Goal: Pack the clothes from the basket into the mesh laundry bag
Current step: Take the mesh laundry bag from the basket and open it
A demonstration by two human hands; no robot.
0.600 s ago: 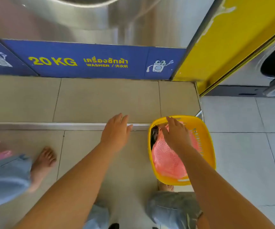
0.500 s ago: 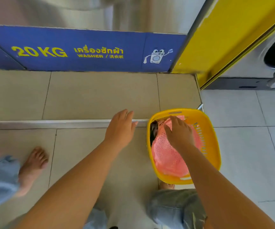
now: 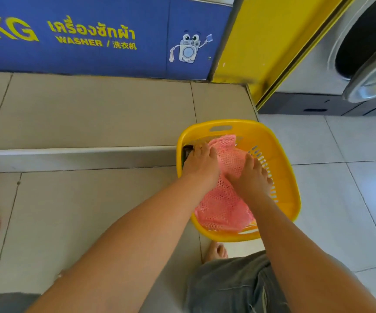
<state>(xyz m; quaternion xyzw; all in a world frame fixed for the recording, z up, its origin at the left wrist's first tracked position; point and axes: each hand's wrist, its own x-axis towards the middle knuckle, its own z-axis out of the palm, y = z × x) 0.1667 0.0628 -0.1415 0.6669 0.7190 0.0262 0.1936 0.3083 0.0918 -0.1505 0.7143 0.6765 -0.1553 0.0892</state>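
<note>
A yellow plastic basket (image 3: 290, 188) sits on the floor at the foot of a raised tiled step. A pink mesh laundry bag (image 3: 223, 208) lies on top inside it, covering most of the contents. A dark garment (image 3: 186, 152) peeks out at the basket's left wall. My left hand (image 3: 201, 163) rests on the bag's upper left part, fingers curled into the mesh next to the dark garment. My right hand (image 3: 252, 177) lies flat on the bag's right side, fingers spread toward the slotted wall.
A metal-edged step (image 3: 69, 157) runs left from the basket, below a blue washer panel (image 3: 92, 41). A yellow pillar (image 3: 261, 41) and a front-loading machine (image 3: 363, 48) stand at the right. My bare feet (image 3: 215, 250) and denim shorts (image 3: 227, 288) are near the basket.
My left hand has moved right from above the step into the basket and onto the mesh bag. My right hand has slid toward the basket's right side. The view has tilted closer.
</note>
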